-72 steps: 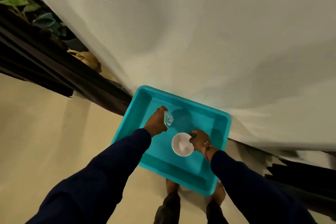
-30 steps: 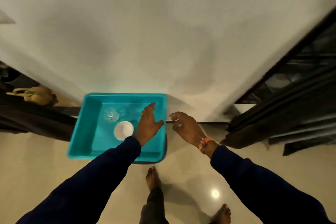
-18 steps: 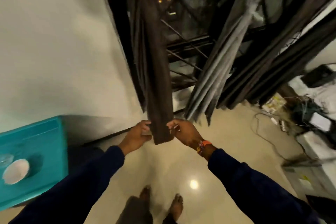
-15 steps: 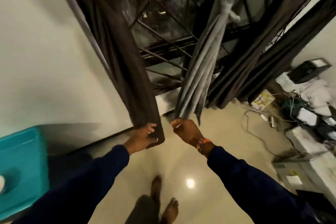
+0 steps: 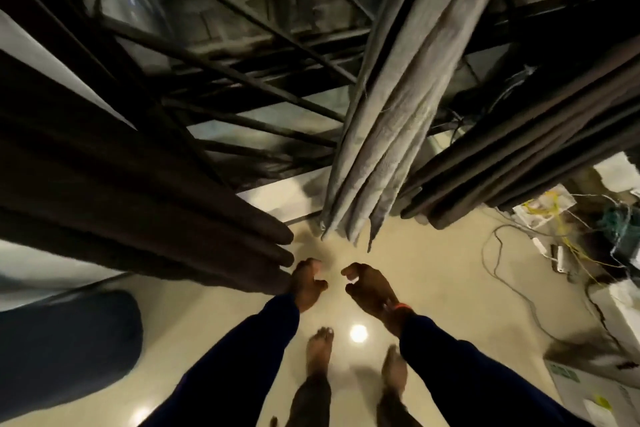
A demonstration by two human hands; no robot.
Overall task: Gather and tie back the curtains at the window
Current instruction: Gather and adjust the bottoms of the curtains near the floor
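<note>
A dark brown curtain [image 5: 145, 204] hangs in thick folds from the left, its bottom hem ending just left of my left hand [image 5: 307, 284]. That hand rests against the lowest fold with curled, parted fingers and nothing visible in it. My right hand [image 5: 370, 288] faces it a short gap away, also curled, with nothing in it and clear of any cloth. A grey curtain [image 5: 384, 135] hangs bunched in the middle, its hem above both hands. Another dark curtain [image 5: 526, 152] hangs at the right. The window [image 5: 256, 80] with dark bars lies behind them.
Cables and papers [image 5: 554, 236] litter the floor at the right, with white boxes [image 5: 616, 302] beyond. A blurred dark shape [image 5: 69, 350] sits at the lower left. My bare feet [image 5: 320, 350] stand on the glossy beige floor [image 5: 450, 288].
I turned from the teal tub to the window. My left hand held the brown curtain's hem half a second ago and has since loosened; the curtain has swung left.
</note>
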